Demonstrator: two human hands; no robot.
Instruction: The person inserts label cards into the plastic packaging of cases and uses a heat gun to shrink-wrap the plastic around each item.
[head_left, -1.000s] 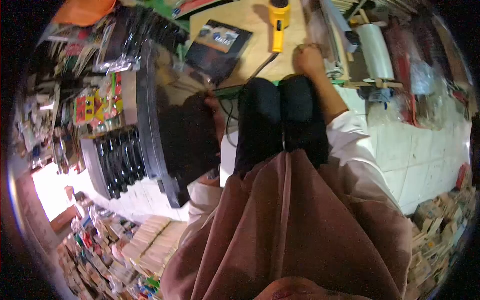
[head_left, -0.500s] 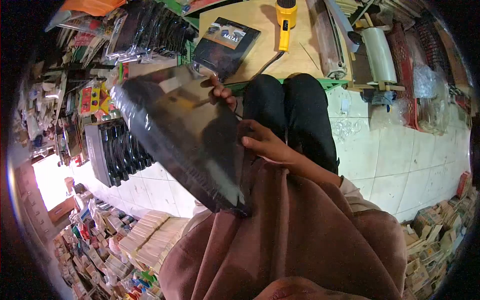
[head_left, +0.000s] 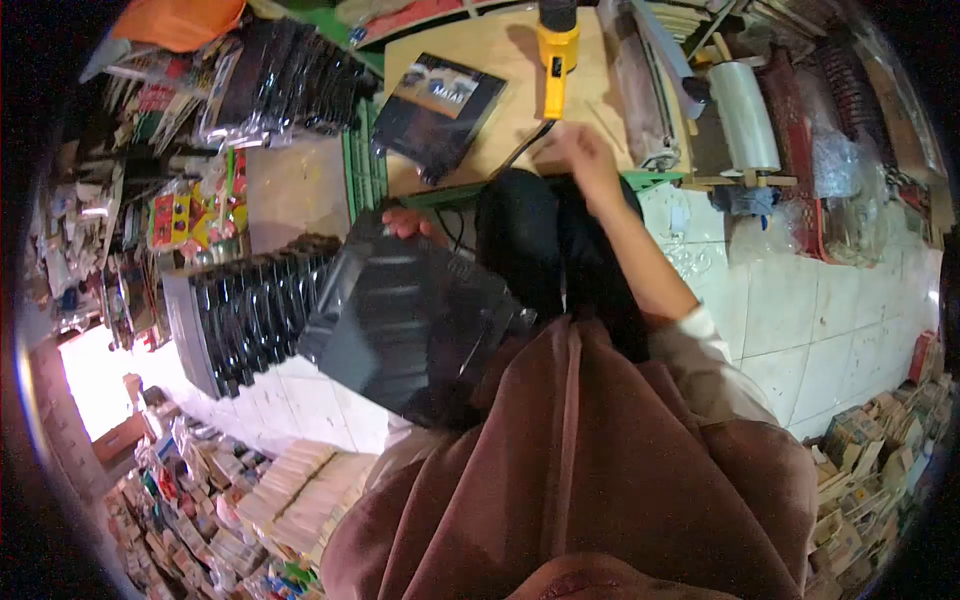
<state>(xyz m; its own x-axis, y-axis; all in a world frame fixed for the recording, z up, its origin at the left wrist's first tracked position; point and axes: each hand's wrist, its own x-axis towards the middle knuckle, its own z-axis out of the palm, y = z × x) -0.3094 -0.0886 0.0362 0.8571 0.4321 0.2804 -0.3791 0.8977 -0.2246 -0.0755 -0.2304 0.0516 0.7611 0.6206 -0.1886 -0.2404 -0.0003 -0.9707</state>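
My left hand (head_left: 410, 222) grips the upper edge of a dark, flat package (head_left: 410, 320) in glossy film, tilted beside my knees; part of the hand is hidden behind it. Over the front of the wooden table, my right hand (head_left: 582, 155) is blurred by motion, and its fingers are not clear. Just above it lies a yellow heat gun (head_left: 556, 75) with a dark cord. To the left on the tabletop is a black package (head_left: 438, 115) with a picture label reading "MATAS".
A row of black wrapped packages (head_left: 250, 310) stands at the left, with another stack (head_left: 290, 80) above. A film roll (head_left: 745, 118) is right of the table (head_left: 590, 100). Bundled cardboard (head_left: 305, 490) lies lower left.
The dark package has turned and moved lower, and its ribbed face now shows. My right hand has left the package's side and moved up over the table's front edge.
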